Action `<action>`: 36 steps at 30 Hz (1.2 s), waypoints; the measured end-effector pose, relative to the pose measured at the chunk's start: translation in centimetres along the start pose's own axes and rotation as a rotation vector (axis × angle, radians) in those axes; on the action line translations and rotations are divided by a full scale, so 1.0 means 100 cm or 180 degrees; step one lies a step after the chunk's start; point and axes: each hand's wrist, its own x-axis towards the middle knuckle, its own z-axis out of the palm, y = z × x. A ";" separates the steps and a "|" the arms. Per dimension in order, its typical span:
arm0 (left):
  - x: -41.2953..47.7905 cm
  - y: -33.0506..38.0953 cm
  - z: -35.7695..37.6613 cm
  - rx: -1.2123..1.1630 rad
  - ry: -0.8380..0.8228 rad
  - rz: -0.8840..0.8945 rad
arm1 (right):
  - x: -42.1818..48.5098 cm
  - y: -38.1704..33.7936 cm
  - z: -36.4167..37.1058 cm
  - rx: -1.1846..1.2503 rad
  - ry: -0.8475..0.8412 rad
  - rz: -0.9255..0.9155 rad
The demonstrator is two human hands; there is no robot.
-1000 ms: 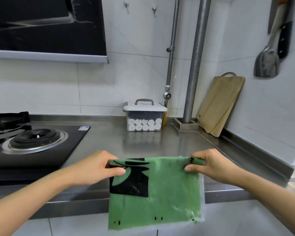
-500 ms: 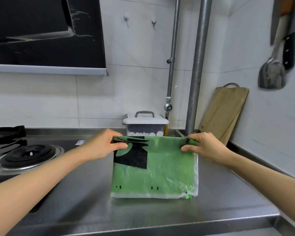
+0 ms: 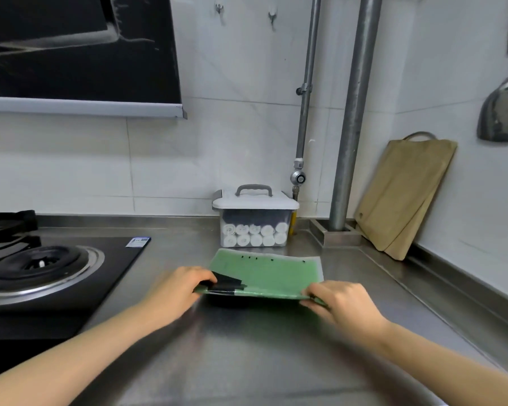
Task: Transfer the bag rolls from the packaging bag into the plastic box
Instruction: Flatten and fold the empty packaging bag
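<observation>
The green packaging bag lies almost flat over the steel counter, its far edge down and its near edge lifted slightly. My left hand pinches its near left corner, by the black print. My right hand pinches the near right corner. Behind the bag stands the clear plastic box with a white lid and grey handle, lid on. Several white bag rolls show through its front wall in two rows. The bag looks flat; I see no rolls in it.
A black gas hob fills the counter's left side. Two metal pipes run up the wall behind the box. A wooden cutting board leans in the right corner, and a spatula hangs on the right wall.
The bag hung upright from both hands before; now it is laid nearly flat on the counter with its bottom edge pointing away. Both hands came down and kept their corners.
</observation>
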 end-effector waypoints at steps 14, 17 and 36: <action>0.004 0.038 0.012 0.0507 -0.0554 -0.0190 | 0.006 -0.008 -0.003 0.1268 -0.1098 0.0541; 0.013 0.050 0.022 0.0630 -0.0655 -0.0468 | 0.005 -0.013 -0.006 0.1404 -0.1163 0.0601; 0.040 0.064 0.052 0.0115 -0.1421 -0.0596 | 0.083 -0.040 0.014 0.1202 -0.2135 0.0122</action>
